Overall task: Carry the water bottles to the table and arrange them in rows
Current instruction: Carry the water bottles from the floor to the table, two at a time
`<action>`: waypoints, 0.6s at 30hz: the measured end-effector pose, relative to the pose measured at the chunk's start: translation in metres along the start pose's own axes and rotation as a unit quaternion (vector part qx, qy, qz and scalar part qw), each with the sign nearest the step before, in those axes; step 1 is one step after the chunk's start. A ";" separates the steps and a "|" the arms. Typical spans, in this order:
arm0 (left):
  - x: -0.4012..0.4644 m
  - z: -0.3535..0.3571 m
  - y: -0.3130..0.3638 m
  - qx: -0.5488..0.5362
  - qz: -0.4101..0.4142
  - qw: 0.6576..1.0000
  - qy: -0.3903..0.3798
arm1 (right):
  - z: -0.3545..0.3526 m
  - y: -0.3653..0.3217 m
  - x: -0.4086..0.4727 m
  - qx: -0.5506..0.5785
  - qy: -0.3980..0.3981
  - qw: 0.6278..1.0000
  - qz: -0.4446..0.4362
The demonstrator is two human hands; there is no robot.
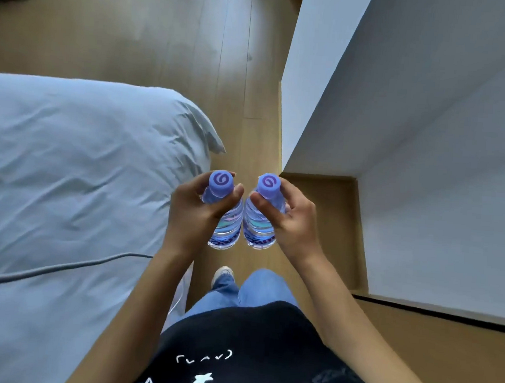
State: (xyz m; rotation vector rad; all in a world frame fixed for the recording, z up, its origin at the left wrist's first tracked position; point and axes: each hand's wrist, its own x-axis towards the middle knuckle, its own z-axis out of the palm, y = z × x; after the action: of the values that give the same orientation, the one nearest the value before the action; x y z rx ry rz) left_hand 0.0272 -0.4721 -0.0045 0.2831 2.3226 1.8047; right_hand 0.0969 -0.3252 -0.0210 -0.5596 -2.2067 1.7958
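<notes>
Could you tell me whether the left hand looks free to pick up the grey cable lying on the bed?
Probably not: the left hand already grips a water bottle, though the grey cable lies uncovered on the bed beside that arm.

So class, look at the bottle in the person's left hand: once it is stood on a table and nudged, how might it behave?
The left bottle looks tall and narrow, so it would probably tip rather than slide. Its round ribbed body would likely roll once down. It appears full, held by the left hand, so probably fairly heavy and firm.

Two bottles [227, 219] [259, 221] side by side; bed [67, 178] left, wall [428, 143] right.
</notes>
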 end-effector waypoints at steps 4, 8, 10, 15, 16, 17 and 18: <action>0.088 0.001 0.004 0.008 0.001 1.000 0.002 | 0.013 -0.011 0.086 0.000 0.004 1.000 0.009; 0.184 0.012 0.003 0.011 -0.004 1.000 0.002 | 0.020 -0.010 0.180 0.008 0.005 1.000 0.017; 0.236 0.022 0.003 0.017 0.003 1.000 -0.001 | 0.020 -0.008 0.234 0.010 -0.004 1.000 0.014; 0.375 0.050 0.013 0.036 0.017 0.999 0.003 | 0.015 -0.017 0.379 -0.004 -0.019 1.000 -0.015; 0.400 0.055 0.017 0.037 0.018 0.999 0.006 | 0.014 -0.021 0.406 -0.006 -0.022 1.000 -0.020; 0.425 0.059 0.022 0.038 0.021 0.999 0.008 | 0.012 -0.026 0.432 -0.007 -0.023 0.999 -0.026; 0.449 0.063 0.026 0.037 0.021 0.999 0.011 | 0.010 -0.030 0.457 -0.008 -0.024 0.999 -0.031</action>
State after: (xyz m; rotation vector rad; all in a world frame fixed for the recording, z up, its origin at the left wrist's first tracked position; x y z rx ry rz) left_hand -0.3886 -0.2889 -0.0077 0.3278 2.4185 1.7524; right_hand -0.3219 -0.1394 -0.0180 -0.4498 -2.2457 1.7814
